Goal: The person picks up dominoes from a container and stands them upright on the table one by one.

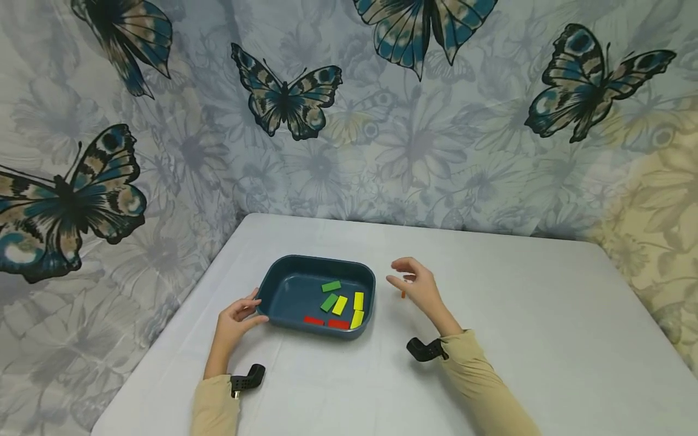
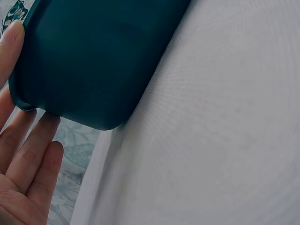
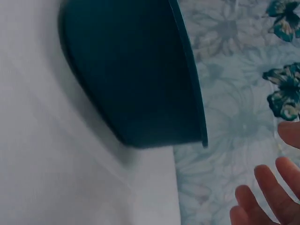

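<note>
A dark teal tray (image 1: 305, 261) with rounded corners stands on the white table. Flat blocks lie in its right half: two green (image 1: 330, 286), three yellow (image 1: 358, 301) and two red (image 1: 339, 324). My left hand (image 1: 237, 321) holds the tray's left front corner, thumb on one side and fingertips on the end wall; its little finger is clear of the wall in the left wrist view. My right hand (image 1: 418, 287) hovers just right of the tray with thumb and fingers apart and nothing between them. Below its thumb shows a small orange piece (image 1: 403, 295), mostly hidden.
The white table (image 1: 523, 315) stretches away to the right of the tray. A fabric backdrop (image 1: 425, 157) with butterflies and flowers hangs behind and to the left. Each wrist carries a black camera mount (image 1: 248, 378).
</note>
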Motion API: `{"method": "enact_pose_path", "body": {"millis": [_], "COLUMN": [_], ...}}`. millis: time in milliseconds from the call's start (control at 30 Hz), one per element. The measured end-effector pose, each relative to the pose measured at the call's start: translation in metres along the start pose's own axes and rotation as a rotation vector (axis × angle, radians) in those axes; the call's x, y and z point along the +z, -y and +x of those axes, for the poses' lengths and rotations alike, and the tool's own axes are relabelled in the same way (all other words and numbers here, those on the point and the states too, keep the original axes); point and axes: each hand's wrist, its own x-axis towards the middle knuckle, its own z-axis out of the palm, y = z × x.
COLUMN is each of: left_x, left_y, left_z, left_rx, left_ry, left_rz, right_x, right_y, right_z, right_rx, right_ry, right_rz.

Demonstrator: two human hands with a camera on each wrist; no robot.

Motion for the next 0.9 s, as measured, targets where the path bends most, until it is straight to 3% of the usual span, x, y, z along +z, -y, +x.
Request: {"method": "enact_pose_path", "body": {"millis": [67, 200, 400, 533, 700, 900], "left_x": [-0.001, -0.004, -0.003, 0.001, 0.003, 0.003], "left_y": [0.001, 0.001, -0.001, -0.001, -0.001, -0.001], "left_z": [-0.003, -0.008, -0.006, -0.003, -0.002, -0.002], "left_rx": [-0.013, -0.028, -0.029, -0.018, -0.003, -0.008], "left_ry": [-0.004, -0.006, 0.001, -0.008, -0.004, -0.015], "left_rz": [0.004, 0.015, 0.024, 0.011, 0.008, 0.026], "right_x": [0.012, 0.042, 0.078, 0.093, 0.100, 0.101], "right_y": [0.026, 0.039, 0.056, 0.061, 0.060, 0.058], "right_z": [-0.002, 0.000, 0.007, 0.009, 0.005, 0.001], "right_rx": [0.010, -0.049, -0.090, -0.024, 0.021, -0.069], "right_ry": [0.072, 0.259, 0.652, 0.837, 0.888, 0.836], "right_rz": [0.053, 0.071, -0.145, -0.348, -0.551, -0.583]}}
